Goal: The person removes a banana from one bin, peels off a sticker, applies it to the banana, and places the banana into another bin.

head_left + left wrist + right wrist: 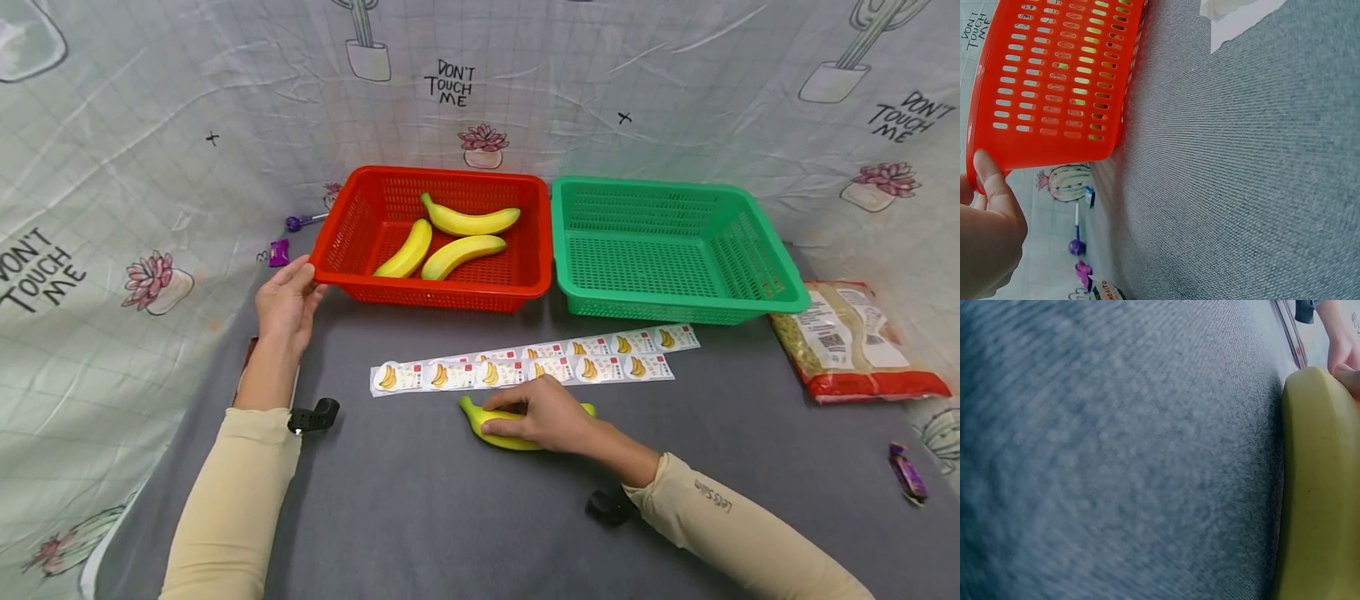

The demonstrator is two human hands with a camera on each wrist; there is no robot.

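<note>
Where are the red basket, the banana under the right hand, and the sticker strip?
red basket (438,291), head view, front rim.
banana (474,412), head view, bare left end beside the fingers.
sticker strip (420,377), head view, left part of the front row.

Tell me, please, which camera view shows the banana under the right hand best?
The head view: the banana lies on the grey cloth below the sticker strip, with the right hand curled over it and both tips visible. The right wrist view shows only a close, partial yellow side. The left wrist view misses it.
</note>
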